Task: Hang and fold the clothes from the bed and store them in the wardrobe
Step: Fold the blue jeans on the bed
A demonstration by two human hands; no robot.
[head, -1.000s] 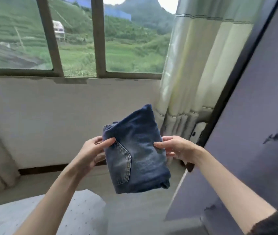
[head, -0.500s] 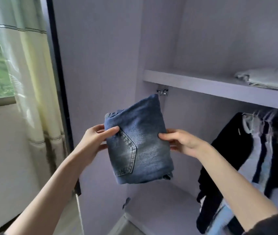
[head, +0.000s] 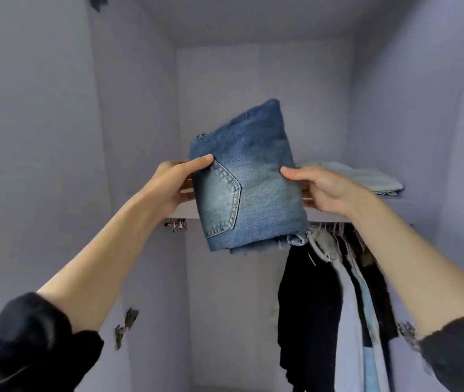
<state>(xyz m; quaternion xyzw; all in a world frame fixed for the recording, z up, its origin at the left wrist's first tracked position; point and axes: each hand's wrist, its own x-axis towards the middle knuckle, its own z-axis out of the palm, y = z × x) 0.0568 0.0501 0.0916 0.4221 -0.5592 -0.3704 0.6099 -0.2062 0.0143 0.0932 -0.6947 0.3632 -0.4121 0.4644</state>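
Observation:
A folded pair of blue jeans (head: 250, 179), back pocket facing me, is held up in front of the open lilac wardrobe (head: 267, 80). My left hand (head: 174, 185) grips its left edge, thumb on top. My right hand (head: 324, 188) grips its right edge the same way. The jeans hang at the height of the wardrobe's upper shelf (head: 411, 203), covering the shelf's middle part.
A folded pale garment (head: 366, 176) lies on the right of the shelf. Below the shelf, dark and light clothes (head: 335, 306) hang on the right side of the rail. Metal hinges (head: 125, 326) sit on the wardrobe's left wall.
The view has swung from the window and curtain to the inside of the wardrobe. Both hands have lifted the folded jeans up to shelf height, with their grip unchanged.

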